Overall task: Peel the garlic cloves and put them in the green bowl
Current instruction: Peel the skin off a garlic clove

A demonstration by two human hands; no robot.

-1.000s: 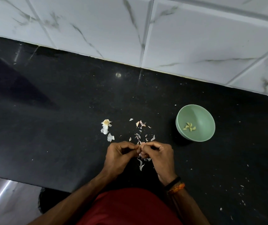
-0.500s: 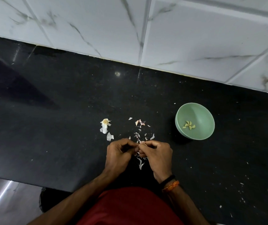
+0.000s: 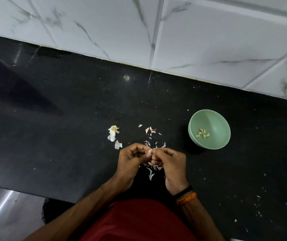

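Observation:
A garlic clove (image 3: 151, 150), pinkish and mostly hidden, sits between the fingertips of both hands above the black counter. My left hand (image 3: 131, 158) and my right hand (image 3: 171, 161) meet over it with curled fingers pinching it. The green bowl (image 3: 214, 117) stands on the counter to the right of the hands and holds several peeled cloves (image 3: 202, 133). Loose garlic skins (image 3: 150, 131) lie just beyond the hands, and more skins (image 3: 152, 171) lie under them.
A garlic root stub with white husk (image 3: 112, 132) lies left of the skins. The black counter (image 3: 52, 127) ends at a white marble-tiled wall (image 3: 191, 40) behind. Small skin flakes (image 3: 259, 204) dot the counter at the lower right. The counter's front edge runs by my red shirt.
Both hands stay together on the clove, with only slight finger movement. The bowl and skins have not moved.

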